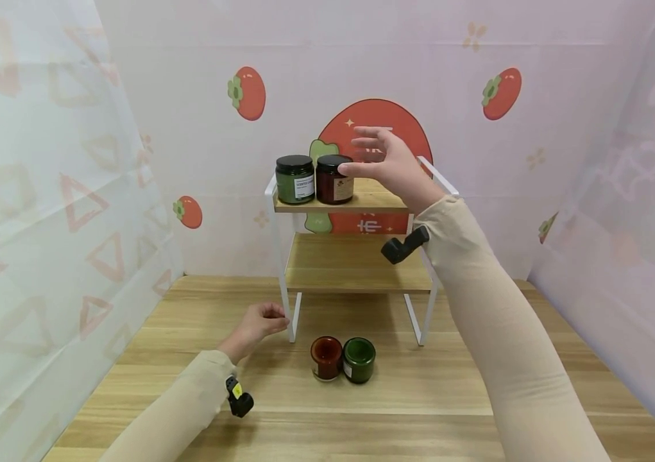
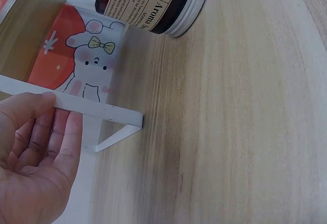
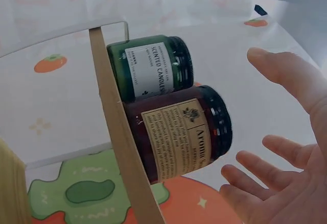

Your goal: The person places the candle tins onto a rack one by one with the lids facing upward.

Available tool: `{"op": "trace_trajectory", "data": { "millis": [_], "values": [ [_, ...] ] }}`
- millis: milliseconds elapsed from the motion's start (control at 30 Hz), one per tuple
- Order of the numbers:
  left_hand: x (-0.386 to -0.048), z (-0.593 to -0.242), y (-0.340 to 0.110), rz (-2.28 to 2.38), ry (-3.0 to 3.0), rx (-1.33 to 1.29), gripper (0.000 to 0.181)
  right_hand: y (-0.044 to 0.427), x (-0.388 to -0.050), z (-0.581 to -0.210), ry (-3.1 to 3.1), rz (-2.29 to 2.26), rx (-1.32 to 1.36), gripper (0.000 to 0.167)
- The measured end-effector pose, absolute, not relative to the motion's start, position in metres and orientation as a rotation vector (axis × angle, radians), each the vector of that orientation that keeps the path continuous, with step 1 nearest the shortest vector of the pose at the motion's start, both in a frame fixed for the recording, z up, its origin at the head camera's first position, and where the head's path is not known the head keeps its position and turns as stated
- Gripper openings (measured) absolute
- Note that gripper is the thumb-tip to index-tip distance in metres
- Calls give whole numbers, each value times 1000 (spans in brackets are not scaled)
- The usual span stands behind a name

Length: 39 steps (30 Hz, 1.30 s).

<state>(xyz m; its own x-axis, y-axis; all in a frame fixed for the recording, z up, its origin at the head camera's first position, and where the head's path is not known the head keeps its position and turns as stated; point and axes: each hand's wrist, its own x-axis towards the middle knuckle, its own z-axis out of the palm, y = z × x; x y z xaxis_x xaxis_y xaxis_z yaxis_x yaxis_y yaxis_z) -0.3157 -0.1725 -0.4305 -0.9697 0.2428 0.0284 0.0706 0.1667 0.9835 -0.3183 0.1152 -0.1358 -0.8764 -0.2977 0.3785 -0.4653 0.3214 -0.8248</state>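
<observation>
By a pale wall (image 1: 333, 64), pinches the rack leg (image 2: 104, 110) with the left hand (image 1: 256, 326), likely to keep it still. Holds the right hand (image 1: 389, 160) spread, with nothing in it, near the dark red jar (image 1: 328, 184) on the top shelf (image 1: 379, 197), by the green jar (image 1: 294, 181).

Before me a wooden table (image 1: 448, 410), on it a red jar (image 1: 326, 369) upside down beside a green jar (image 1: 360, 370), behind them a two-board shelf (image 1: 356, 260), on its top board (image 1: 382, 199) a black-lidded green jar (image 1: 287, 190) and a black-lidded maroon jar (image 1: 326, 190)
</observation>
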Motion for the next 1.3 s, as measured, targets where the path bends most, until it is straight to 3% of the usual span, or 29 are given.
{"op": "trace_trajectory", "data": {
  "millis": [400, 867, 1300],
  "values": [
    [-315, -431, -175, 1934, 2274, 304, 13, 134, -295, -156, -2125, 1747, 825, 59],
    [-316, -431, -175, 1929, 2275, 305, 13, 144, -264, -207, -1838, 1792, 1091, 51],
    [-317, -431, -176, 1927, 2272, 299, 13, 136, -259, -258, -1875, 1771, 1316, 51]
  ]
}}
